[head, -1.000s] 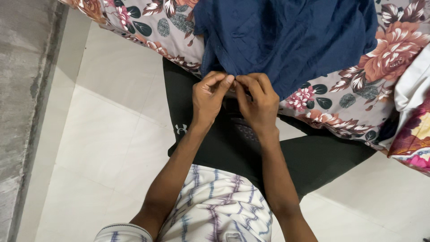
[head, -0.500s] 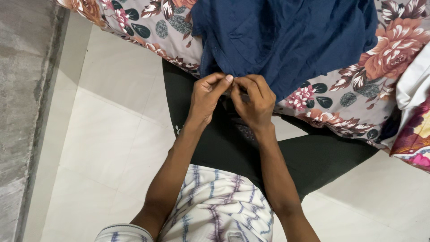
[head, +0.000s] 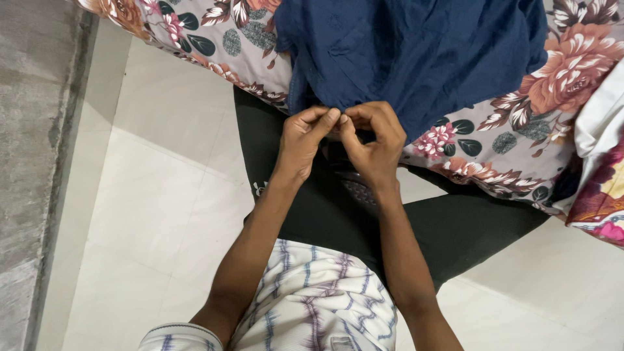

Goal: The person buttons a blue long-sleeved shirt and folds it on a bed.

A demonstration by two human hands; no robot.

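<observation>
Pinching at the lower edge of a navy blue garment (head: pixel 416 58), both hands meet fingertip to fingertip just over the person's lap. The left hand (head: pixel 302 144) has thumb and forefinger closed on the hem from the left; the right hand (head: pixel 374 143) is curled tighter, its fingers closed on the same edge from the right, and whatever small item may sit between the fingertips is too hidden to identify. The garment lies spread and rumpled on a bed covered by a floral bedsheet (head: pixel 520 140), its bulk resting on the bed while one corner hangs toward the hands. Judged from its folds and drape, the cloth is light, soft and limp: it offers no stiffness, will sag wherever it is unsupported, and is unlikely to slip from dry fingers. The sound place to take hold is the hem itself, where the doubled edge gives firmer purchase than the single layer further up. The person wears black trousers (head: pixel 325 208) and a white striped shirt (head: pixel 312 299) and stands or sits against the bed edge above a pale tiled floor (head: pixel 149 208). A grey concrete strip (head: pixel 32 130) borders the floor at the left, and more bright patterned fabric (head: pixel 601 195) lies at the right edge of the bed.
</observation>
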